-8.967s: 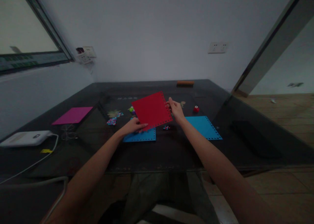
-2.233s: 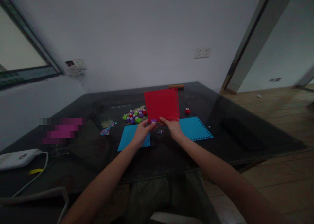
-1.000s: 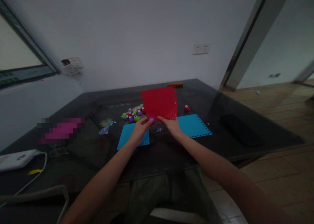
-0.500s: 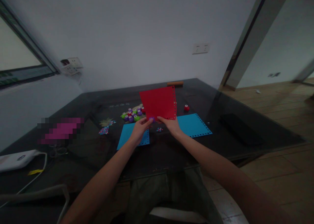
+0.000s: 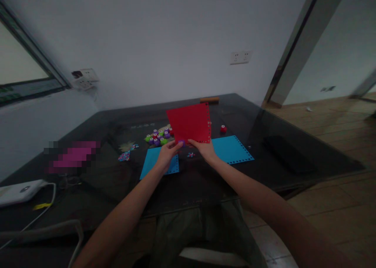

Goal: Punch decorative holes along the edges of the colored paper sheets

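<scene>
Left hand point(image 5: 168, 151): closed, thumb and fingers gripping purple piece point(image 5: 181, 143); nearer hand to it.
Right hand point(image 5: 205, 148): pinching red sheet point(image 5: 189, 123), thumb in front, fingers hidden.
Purple piece: at sheet's lower edge, just left of right thumb.
Red sheet: raised above table point(image 5: 202, 184), near square, no clear long axis; right edge holed.
Since earliest frame: right hand shifted from holed right edge to lower edge; left hand has gained purple piece.

The dark table point(image 5: 194, 184) bears two blue sheets point(image 5: 232, 148) and a small red piece point(image 5: 223, 129).
</scene>
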{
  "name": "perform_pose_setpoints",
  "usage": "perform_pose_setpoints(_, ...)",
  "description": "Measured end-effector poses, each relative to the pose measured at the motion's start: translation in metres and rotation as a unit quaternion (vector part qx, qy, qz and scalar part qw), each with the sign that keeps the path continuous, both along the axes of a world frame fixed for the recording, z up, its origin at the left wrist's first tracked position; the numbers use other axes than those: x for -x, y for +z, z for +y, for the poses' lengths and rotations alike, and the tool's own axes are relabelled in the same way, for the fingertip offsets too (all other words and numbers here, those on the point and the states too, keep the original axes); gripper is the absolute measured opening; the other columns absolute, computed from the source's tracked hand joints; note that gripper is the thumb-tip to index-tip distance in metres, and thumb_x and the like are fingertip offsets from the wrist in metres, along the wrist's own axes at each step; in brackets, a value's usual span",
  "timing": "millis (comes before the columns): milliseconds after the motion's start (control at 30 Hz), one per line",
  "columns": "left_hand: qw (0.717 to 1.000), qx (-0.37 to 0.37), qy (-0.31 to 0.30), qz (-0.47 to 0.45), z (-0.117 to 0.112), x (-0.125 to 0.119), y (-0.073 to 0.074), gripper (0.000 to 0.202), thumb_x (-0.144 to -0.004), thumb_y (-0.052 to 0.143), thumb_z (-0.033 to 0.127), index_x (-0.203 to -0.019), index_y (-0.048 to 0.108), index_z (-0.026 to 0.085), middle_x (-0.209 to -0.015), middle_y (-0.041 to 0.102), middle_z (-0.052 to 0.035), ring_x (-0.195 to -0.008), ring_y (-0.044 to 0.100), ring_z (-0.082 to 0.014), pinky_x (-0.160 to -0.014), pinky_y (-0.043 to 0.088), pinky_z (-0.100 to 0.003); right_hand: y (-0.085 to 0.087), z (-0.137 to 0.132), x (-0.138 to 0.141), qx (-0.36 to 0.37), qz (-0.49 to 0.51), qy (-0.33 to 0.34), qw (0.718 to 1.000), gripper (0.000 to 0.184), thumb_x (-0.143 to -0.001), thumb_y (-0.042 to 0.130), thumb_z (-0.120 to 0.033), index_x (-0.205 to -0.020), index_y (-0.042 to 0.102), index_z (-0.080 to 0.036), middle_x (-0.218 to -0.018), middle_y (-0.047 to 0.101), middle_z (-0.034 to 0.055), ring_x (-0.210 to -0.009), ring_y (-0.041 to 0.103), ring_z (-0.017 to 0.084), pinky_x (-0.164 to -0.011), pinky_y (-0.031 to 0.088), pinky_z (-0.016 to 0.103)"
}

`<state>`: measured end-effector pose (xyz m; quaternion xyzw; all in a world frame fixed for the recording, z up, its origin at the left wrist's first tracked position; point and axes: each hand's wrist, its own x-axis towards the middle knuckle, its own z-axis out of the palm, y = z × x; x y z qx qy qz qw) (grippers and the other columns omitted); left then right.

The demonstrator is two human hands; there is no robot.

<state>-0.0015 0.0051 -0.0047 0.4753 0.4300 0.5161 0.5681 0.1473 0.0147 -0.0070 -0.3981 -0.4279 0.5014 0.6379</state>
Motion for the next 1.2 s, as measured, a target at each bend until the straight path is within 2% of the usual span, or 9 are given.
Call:
perform_pose_setpoints(167, 1.000, -0.001, 0.003, 0.012, -0.0001, 0.0008, -0.0006, 0.042, -0.063, 0.076, 0.037, -0.099, 0.069, 0.015, -0.106, 0.068, -0.0126, -0.096, 0.062, -0.0246, -0.075, 0.048, -0.029, -0.0015, 0.0004, 0.0000, 0.000, -0.002, -0.002, 1.000, 0.038, -0.057, 0.076, -0.027, -0.092, 0.067, -0.017, -0.077, 0.071, 0.0060, -0.066, 0.068, 0.022, -0.066, 0.056, 0.038)
perform_pose_setpoints(333, 1.000, -0.015, -0.002, 0.026, 0.0010, 0.0018, -0.0025, 0.044, -0.065, 0.074, 0.038, -0.102, 0.068, 0.015, -0.107, 0.067, -0.0126, -0.100, 0.062, -0.0262, -0.077, 0.048, -0.030, -0.0041, 0.0019, 0.0000, -0.002, -0.003, -0.003, 1.000, 0.043, -0.057, 0.076, -0.029, -0.096, 0.067, -0.017, -0.078, 0.072, 0.0062, -0.065, 0.068, 0.021, -0.064, 0.057, 0.035)
perform_pose_setpoints(500, 0.999, -0.023, -0.001, 0.039, 0.0017, 0.0022, -0.0039, 0.041, -0.067, 0.072, 0.039, -0.101, 0.069, 0.017, -0.107, 0.068, -0.0109, -0.097, 0.063, -0.0249, -0.077, 0.047, -0.030, -0.0040, 0.0020, -0.0004, -0.009, -0.002, 0.001, 1.000, 0.048, -0.057, 0.076, -0.028, -0.102, 0.066, -0.017, -0.077, 0.072, 0.0059, -0.065, 0.068, 0.022, -0.065, 0.057, 0.038)
perform_pose_setpoints(733, 0.998, -0.029, 0.006, 0.047, 0.0007, 0.0023, -0.0027, 0.041, -0.067, 0.072, 0.040, -0.100, 0.069, 0.016, -0.104, 0.069, -0.0106, -0.096, 0.063, -0.0249, -0.080, 0.047, -0.031, -0.0024, 0.0015, -0.0007, 0.002, -0.029, -0.004, 1.000, 0.048, -0.058, 0.077, -0.029, -0.103, 0.066, -0.017, -0.082, 0.072, 0.0078, -0.069, 0.069, 0.024, -0.067, 0.057, 0.040)
perform_pose_setpoints(1200, 0.997, -0.049, 0.031, 0.046, -0.0043, -0.0019, 0.0024, 0.034, -0.067, 0.072, 0.038, -0.095, 0.070, 0.018, -0.098, 0.071, -0.0076, -0.096, 0.063, -0.0260, -0.083, 0.046, -0.033, -0.0052, 0.0022, 0.0009, -0.016, -0.021, -0.010, 1.000, 0.049, -0.057, 0.077, -0.032, -0.102, 0.066, -0.017, -0.081, 0.072, 0.0077, -0.070, 0.069, 0.023, -0.067, 0.057, 0.039)
